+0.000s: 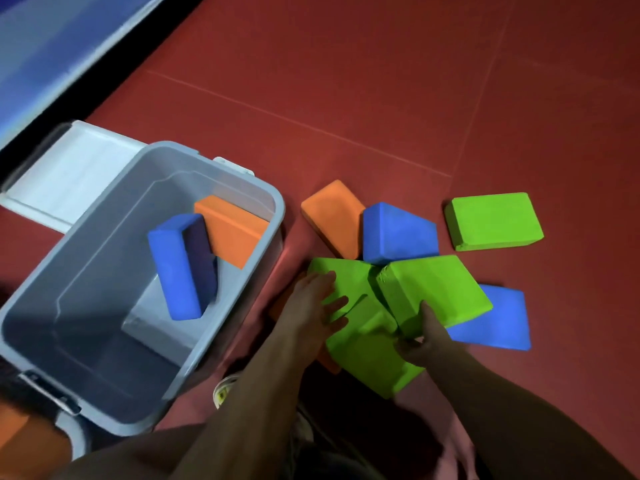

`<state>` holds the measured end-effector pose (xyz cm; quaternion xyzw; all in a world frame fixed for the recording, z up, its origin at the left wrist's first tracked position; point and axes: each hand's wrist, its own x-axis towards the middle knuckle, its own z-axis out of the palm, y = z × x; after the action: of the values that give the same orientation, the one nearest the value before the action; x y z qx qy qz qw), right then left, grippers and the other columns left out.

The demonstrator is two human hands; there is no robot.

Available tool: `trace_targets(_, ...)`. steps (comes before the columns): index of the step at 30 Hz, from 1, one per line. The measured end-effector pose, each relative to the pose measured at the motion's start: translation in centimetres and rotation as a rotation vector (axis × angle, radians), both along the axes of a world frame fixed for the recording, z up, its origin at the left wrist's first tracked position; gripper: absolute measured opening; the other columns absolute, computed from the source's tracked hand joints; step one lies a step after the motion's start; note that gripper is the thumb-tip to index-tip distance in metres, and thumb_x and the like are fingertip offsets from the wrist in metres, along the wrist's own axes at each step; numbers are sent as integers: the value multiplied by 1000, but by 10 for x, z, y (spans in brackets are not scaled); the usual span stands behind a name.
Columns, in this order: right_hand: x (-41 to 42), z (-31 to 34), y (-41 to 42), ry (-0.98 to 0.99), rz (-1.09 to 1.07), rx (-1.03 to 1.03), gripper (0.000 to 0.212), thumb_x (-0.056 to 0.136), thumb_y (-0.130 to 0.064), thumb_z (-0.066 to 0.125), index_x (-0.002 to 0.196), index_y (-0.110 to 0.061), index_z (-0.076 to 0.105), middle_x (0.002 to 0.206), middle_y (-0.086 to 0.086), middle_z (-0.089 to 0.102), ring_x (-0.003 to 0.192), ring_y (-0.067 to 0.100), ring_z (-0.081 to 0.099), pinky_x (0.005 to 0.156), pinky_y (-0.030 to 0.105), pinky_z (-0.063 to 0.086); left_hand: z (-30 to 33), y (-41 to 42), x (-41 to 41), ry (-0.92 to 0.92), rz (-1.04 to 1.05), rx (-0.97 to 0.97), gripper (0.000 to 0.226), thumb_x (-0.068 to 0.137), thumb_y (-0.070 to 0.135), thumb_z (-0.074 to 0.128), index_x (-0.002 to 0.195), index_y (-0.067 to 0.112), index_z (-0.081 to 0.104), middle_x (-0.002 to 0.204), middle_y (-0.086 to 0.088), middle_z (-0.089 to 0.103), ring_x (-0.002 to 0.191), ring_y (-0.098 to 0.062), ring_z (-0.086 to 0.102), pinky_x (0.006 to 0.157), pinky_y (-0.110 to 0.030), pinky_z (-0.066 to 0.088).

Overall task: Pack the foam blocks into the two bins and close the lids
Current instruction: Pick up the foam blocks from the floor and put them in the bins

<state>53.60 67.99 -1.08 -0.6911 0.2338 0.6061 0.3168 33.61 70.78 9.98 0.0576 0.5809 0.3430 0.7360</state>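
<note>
An open grey bin (pixel 221 327) stands at the left with a blue block (pixel 180 268) and an orange block (pixel 232 230) leaning inside. On the red floor to its right lies a pile of foam blocks. My left hand (pixel 313 303) rests flat, fingers spread, on a green block (pixel 346 275). My right hand (pixel 424 336) grips the near edge of a tilted green block (pixel 433 289), thumb on top. Another green block (pixel 367 355) lies under both hands. An orange block (pixel 332 216), a blue block (pixel 398 233) and a blue block (pixel 495 320) lie around them.
A separate green block (pixel 493 221) lies at the right. The bin's white lid (pixel 65 174) lies behind the bin. A second bin's rim (pixel 74 434) with something orange in it shows at the bottom left. A dark wall base runs along the upper left.
</note>
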Motion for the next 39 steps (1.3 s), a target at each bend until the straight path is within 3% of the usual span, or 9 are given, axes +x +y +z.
trace_targets(5,0,2,2,80,-193,61,46,71,-46,75,93,-11,53,86,6,51,73,19,52,66,28,49,-5,-10,-6,-16,-2,6,76,64,36,66,136,18,46,114,-2,55,91,-21,61,72,-35,47)
trace_targets(8,-13,11,1,223,-223,304,55,44,-34,91,79,-17,53,72,-1,54,62,12,47,46,22,41,0,-9,-13,-11,-7,23,45,84,28,63,126,16,51,99,-2,60,81,-17,60,66,-30,50)
trace_targets(12,-43,34,7,334,36,444,16,69,-32,73,78,-24,61,76,-3,65,72,11,56,66,27,49,7,-2,-27,39,7,155,17,94,24,56,100,9,52,80,-1,69,64,-10,67,56,-22,56)
trace_targets(18,-97,53,31,464,397,440,32,66,-24,63,97,-17,57,79,3,65,64,15,64,57,24,55,8,-8,-58,414,132,122,125,41,53,87,146,28,23,129,1,54,106,-21,65,97,-39,51)
trace_targets(23,-111,53,30,557,585,421,31,75,-36,56,76,-13,78,79,3,73,67,14,70,64,26,54,7,-13,-77,411,118,83,64,74,31,80,127,15,46,119,-7,62,100,-23,65,70,-30,57)
trace_targets(28,-102,18,35,-269,1277,488,26,80,-41,71,76,-20,55,68,1,56,69,18,54,61,24,42,5,-22,-88,751,18,222,63,61,24,88,109,22,47,106,-9,64,90,-23,65,78,-39,57)
trace_targets(31,-94,12,41,-890,1824,561,52,73,-50,73,113,-21,57,115,8,54,113,27,50,87,34,41,8,-23,-89,766,4,255,61,65,20,87,109,26,45,106,-5,63,95,-24,65,83,-40,56)
trace_targets(35,-88,13,44,-722,2581,198,108,68,-46,79,151,-30,11,159,5,2,145,37,1,110,60,16,10,-20,-89,808,41,300,64,64,22,87,110,26,44,110,-5,62,96,-20,63,84,-38,55)
trace_targets(39,-77,-3,42,-762,2699,67,110,67,-35,82,150,-28,10,158,2,11,145,35,7,108,59,24,9,-24,-94,751,107,290,69,57,31,88,111,29,46,110,0,61,98,-17,64,86,-42,56)
